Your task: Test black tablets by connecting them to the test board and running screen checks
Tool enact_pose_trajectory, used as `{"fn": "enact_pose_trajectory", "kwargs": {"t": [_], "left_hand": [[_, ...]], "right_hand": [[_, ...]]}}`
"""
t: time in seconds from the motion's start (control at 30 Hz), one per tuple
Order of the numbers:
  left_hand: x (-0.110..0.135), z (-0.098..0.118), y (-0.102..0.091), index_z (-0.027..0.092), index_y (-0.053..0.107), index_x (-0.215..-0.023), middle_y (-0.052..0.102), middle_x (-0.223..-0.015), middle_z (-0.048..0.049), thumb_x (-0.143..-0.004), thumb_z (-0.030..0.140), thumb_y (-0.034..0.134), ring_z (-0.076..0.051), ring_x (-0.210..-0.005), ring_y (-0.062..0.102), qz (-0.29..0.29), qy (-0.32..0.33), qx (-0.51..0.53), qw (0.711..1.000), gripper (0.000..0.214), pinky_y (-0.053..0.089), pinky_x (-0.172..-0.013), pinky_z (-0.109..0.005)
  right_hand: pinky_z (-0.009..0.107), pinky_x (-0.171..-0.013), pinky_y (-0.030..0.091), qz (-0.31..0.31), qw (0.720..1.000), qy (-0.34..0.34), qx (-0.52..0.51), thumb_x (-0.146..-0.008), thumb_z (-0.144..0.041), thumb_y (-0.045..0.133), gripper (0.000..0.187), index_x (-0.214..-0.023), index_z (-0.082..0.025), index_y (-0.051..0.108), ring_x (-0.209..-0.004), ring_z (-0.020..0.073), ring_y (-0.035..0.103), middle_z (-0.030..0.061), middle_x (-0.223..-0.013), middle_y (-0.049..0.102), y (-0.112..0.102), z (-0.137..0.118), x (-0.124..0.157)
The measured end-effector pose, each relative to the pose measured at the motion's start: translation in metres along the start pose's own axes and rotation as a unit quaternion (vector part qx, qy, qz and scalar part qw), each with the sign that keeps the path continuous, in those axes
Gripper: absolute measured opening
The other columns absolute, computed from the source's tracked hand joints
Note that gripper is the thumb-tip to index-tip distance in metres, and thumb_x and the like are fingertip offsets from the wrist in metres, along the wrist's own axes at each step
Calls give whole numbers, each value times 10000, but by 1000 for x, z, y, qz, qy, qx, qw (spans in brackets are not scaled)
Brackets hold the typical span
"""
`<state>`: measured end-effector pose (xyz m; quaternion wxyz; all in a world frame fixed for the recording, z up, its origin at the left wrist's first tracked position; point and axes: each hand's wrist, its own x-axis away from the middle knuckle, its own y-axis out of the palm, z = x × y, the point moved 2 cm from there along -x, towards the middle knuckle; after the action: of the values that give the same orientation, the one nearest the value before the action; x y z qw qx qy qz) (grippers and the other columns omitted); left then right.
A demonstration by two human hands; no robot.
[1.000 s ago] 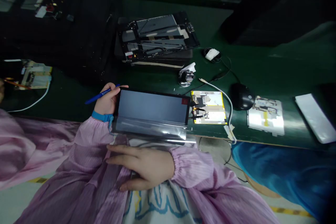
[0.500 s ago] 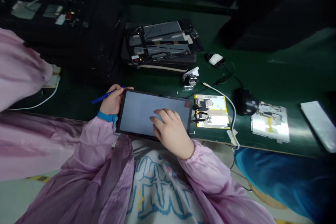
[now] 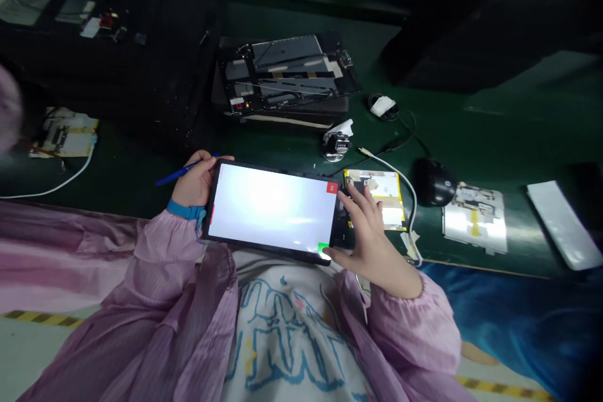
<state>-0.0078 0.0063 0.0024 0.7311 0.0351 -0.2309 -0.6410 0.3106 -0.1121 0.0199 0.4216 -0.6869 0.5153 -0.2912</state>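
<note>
A black-framed tablet (image 3: 271, 210) is tilted at the bench's front edge, its screen lit white. Red patches show at the screen's top right and left edge, and a green one at its lower right. My left hand (image 3: 194, 183) is closed around the tablet's left edge, with a blue pen (image 3: 176, 174) tucked between its fingers. At the other end, my right hand (image 3: 370, 242) is open with fingers spread. Its thumb touches the green corner, and the fingertips are by the right edge. Behind that hand lies a small battery-and-board assembly (image 3: 391, 191), partly hidden.
Stacked tablet housings (image 3: 287, 78) lie behind the tablet. A metal clip-like device (image 3: 336, 146), a white cable (image 3: 400, 173), a black mouse-shaped object (image 3: 432, 182) and a silver board assembly (image 3: 475, 217) are on the bench. A white slab (image 3: 563, 226) lies far right.
The screen has turned from dim grey to bright white, with a green patch now showing. My right hand has moved from over the screen to its right edge. A pink sleeve at left has drawn back.
</note>
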Motion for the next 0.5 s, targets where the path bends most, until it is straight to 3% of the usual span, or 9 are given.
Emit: {"fn": "enact_pose_trajectory", "kwargs": {"t": [0.23,0.33,0.5], "left_hand": [[-1,0,1,205,426,-679,737,-790,-48,-719,171,595,-227,-757,689,4,5,-4,1000,177,533,-659,-328],[-1,0,1,203,428,-673,732,-769,-43,-719,163,594,-224,-768,690,6,7,-1,1000,178,534,-663,-322],[-1,-2,0,202,422,-692,732,-795,-42,-738,159,590,-211,-730,682,2,1,2,1000,180,520,-650,-314]], "right_hand": [[728,-1072,159,57,997,-37,-38,-759,-480,652,927,-1502,-231,155,-1453,443,69,182,-1565,185,-9,-1,2],[741,-1073,128,89,994,-58,-13,-772,-497,653,781,-1434,-247,324,-1449,450,83,161,-1557,224,-8,-17,1],[744,-1079,110,77,989,-117,49,-801,-410,669,509,-1267,-263,530,-1438,420,166,129,-1481,400,18,-48,3]]}}
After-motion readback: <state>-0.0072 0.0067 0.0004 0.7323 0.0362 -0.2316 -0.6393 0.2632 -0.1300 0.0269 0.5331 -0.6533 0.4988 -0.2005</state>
